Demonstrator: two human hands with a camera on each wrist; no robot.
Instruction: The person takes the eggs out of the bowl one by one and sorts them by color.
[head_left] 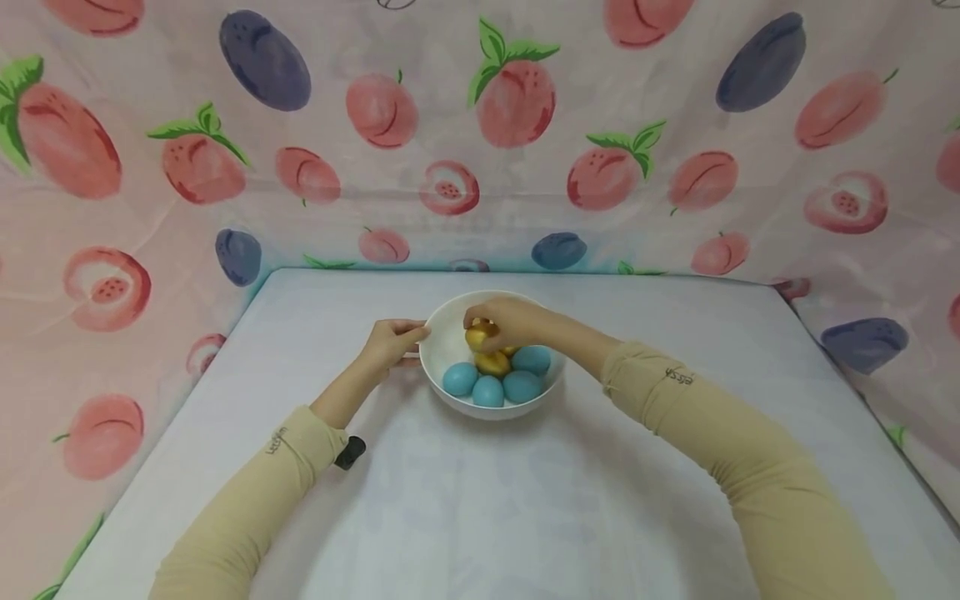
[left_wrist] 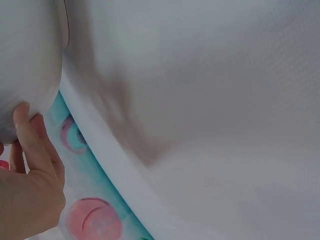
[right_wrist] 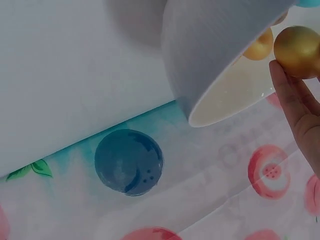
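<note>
A white bowl (head_left: 446, 332) stands on the table with several blue eggs (head_left: 488, 392) along its near and right side. My left hand (head_left: 388, 343) holds the bowl at its left rim, fingertips against the outer wall in the left wrist view. Over the bowl, my right hand (head_left: 513, 322) pinches a shiny golden egg (right_wrist: 296, 52) between thumb and fingers. Just below it another golden egg (head_left: 492, 364) lies among the blue ones. More gold shows beneath the right hand, partly hidden by it.
The white-covered table (head_left: 480, 500) reaches back to a hanging cloth (head_left: 315, 225) printed with peaches and plums, which also runs along both sides. A small black object (head_left: 350, 452) sits at the left sleeve's cuff.
</note>
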